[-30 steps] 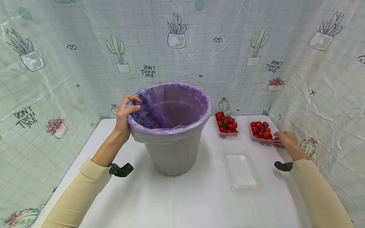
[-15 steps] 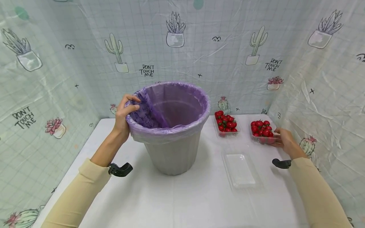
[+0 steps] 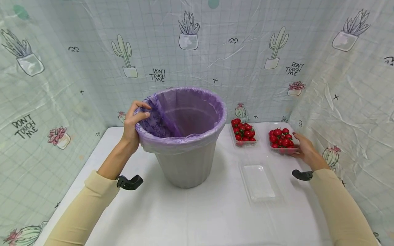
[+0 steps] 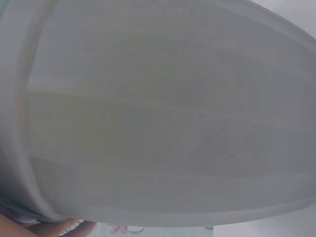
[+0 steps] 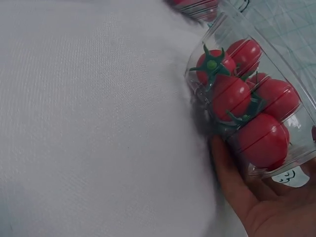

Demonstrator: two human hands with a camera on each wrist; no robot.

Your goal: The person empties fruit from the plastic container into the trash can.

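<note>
My left hand grips the left rim of a grey bin, fingers over the edge. The bin is lined with a purple bag folded over its rim. In the left wrist view the bin's ribbed wall fills most of the frame, with a few fingers at the lower left. At the right, my right hand holds the right end of a clear plastic box of small red tomatoes with green stems. One finger lies low along the box's side in the right wrist view; the others are partly hidden.
A second clear box of tomatoes stands between the bin and the held box. Nearer lies a clear plastic tray or lid on the white table. Patterned curtains enclose the back and both sides.
My right hand has moved onto the end of the right tomato box, and the box has shifted and turned slightly left. The left hand keeps its place on the rim.
</note>
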